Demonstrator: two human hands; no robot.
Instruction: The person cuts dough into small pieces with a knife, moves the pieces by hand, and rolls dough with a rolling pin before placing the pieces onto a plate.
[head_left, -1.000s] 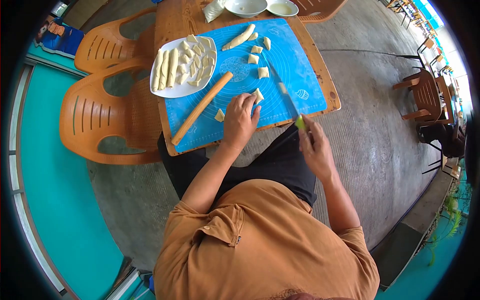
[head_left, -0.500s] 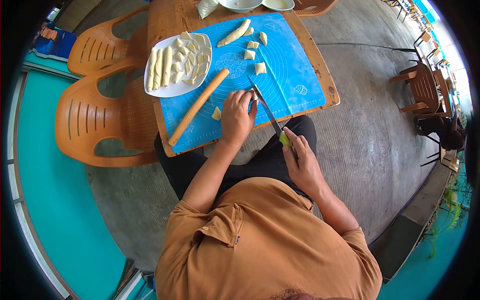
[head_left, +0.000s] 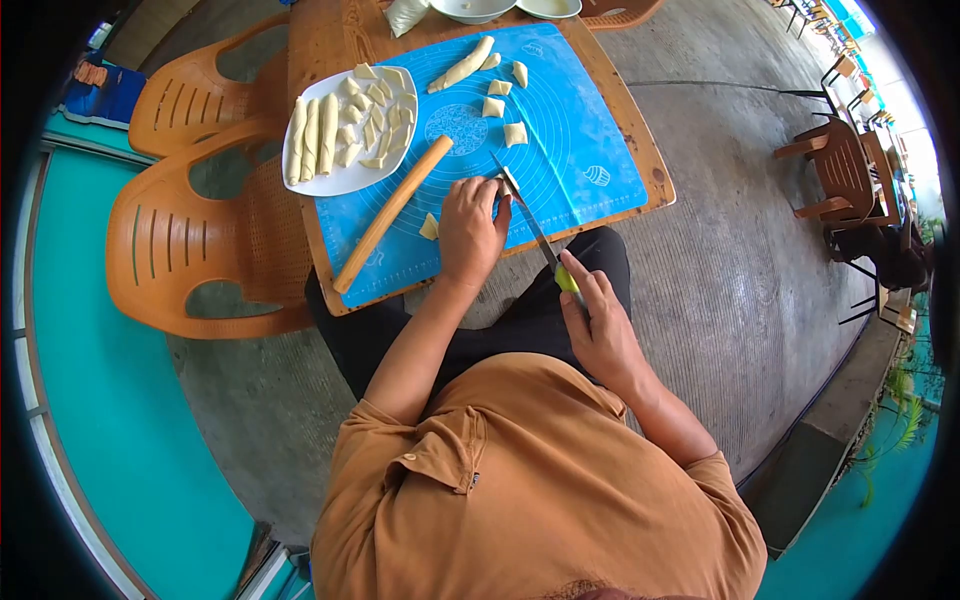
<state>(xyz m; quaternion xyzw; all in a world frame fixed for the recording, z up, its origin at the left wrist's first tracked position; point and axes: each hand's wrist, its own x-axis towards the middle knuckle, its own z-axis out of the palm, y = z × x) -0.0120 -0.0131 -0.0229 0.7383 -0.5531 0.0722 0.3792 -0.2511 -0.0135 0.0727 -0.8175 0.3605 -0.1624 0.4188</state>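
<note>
My left hand (head_left: 472, 228) is closed at the front part of the blue baking mat (head_left: 590, 130), its fingertips on a small piece of pale dough (head_left: 506, 185). In my right hand (head_left: 603, 330) is a knife (head_left: 540, 235), gripped by its green handle. The blade points away from me and lies across the dough right beside my left fingers. A cut dough piece (head_left: 429, 227) rests just left of my left hand. Farther up the mat are several cut pieces (head_left: 515, 134) and a long dough roll (head_left: 462, 66).
A wooden rolling pin (head_left: 392, 216) lies slantwise along the mat's left side. Beyond it, a white plate (head_left: 343, 184) holds dough rolls and many cut pieces. Bowls (head_left: 472, 10) and a plastic bag (head_left: 405, 15) stand at the table's far edge. Orange chairs (head_left: 190, 235) flank the left.
The view has shifted slightly. More of the dough now shows past my left fingertips, with the knife blade across it. Both hands stay in nearly the same place.
</note>
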